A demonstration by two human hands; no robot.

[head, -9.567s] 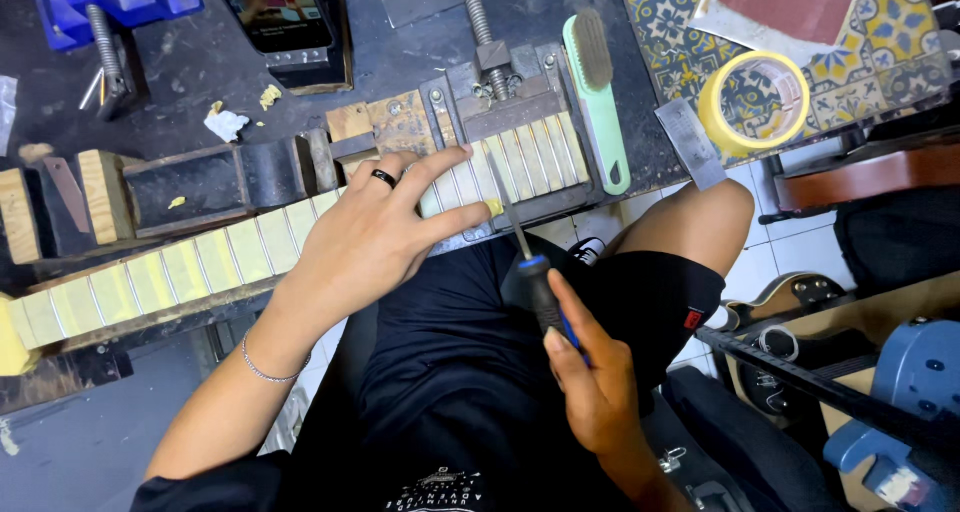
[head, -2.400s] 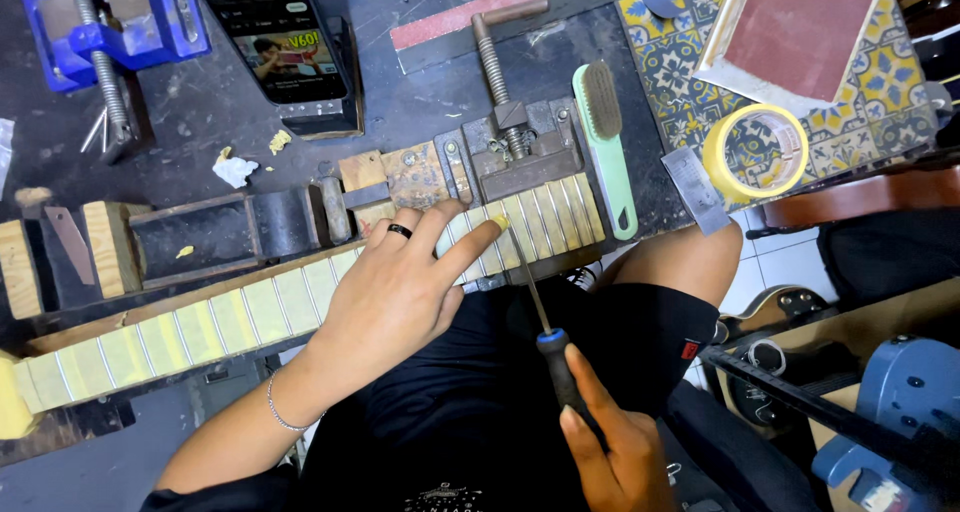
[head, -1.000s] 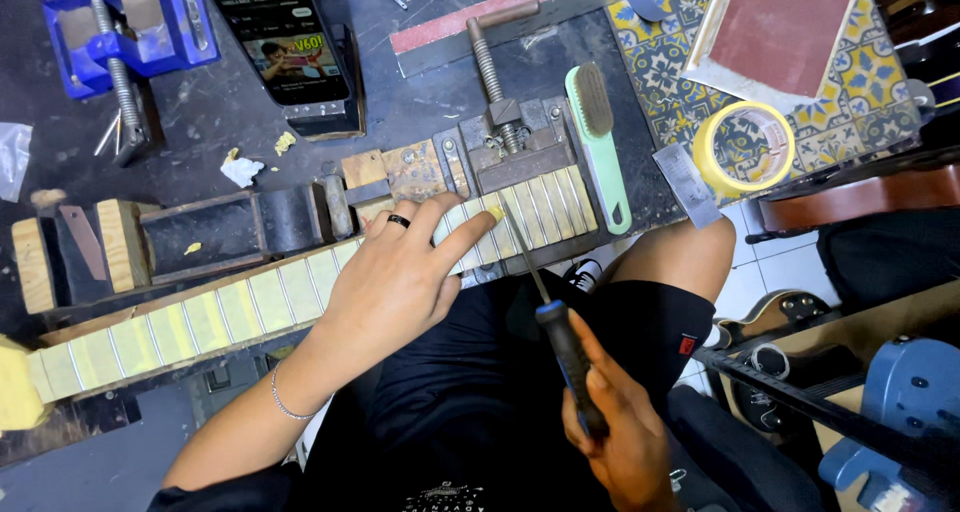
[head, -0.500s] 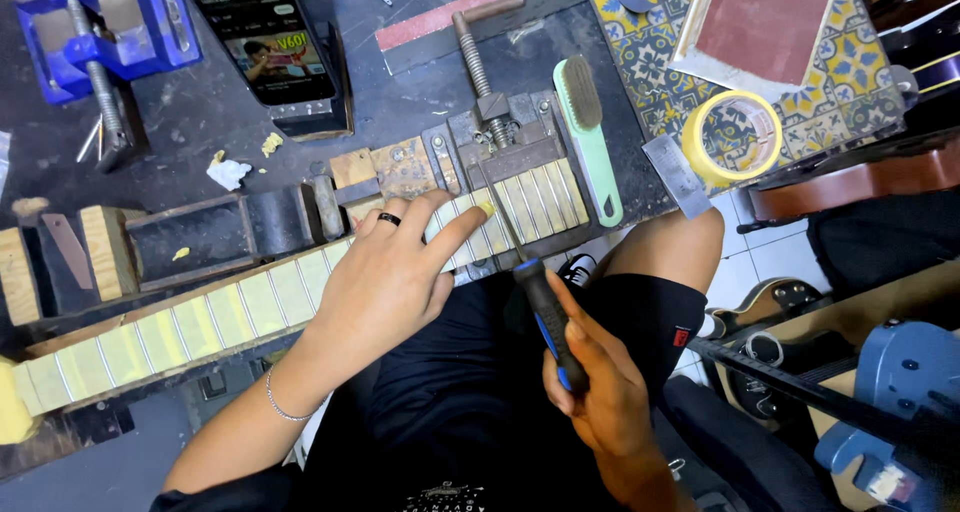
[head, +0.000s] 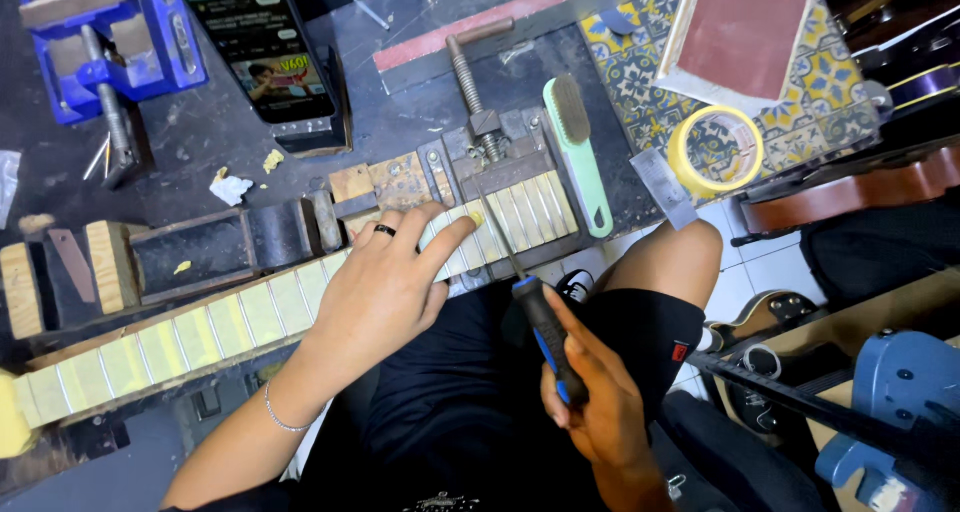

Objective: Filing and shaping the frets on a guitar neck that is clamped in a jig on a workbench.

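A long guitar neck with a pale taped fretboard (head: 200, 332) lies across the dark workbench, its right end held under a metal clamp (head: 480, 122). My left hand (head: 385, 282), with a black ring and a thin bracelet, lies flat on the fretboard, forefinger stretched toward the clamped end. My right hand (head: 590, 402) grips the black and blue handle of a thin file (head: 530, 292). Its narrow blade reaches up across the frets just right of my left fingertip.
A green-handled brush (head: 575, 152) lies right of the clamp. A roll of yellow tape (head: 715, 152), a metal scraper (head: 662, 187) and a sanding block (head: 745, 32) rest on patterned tiles. A phone (head: 262, 57) and blue vise (head: 110, 42) stand at the back. Guitar bodies sit lower right.
The file blade has gone forward onto the frets near my left forefinger, after being drawn back a second ago. My left hand stays on the fretboard.
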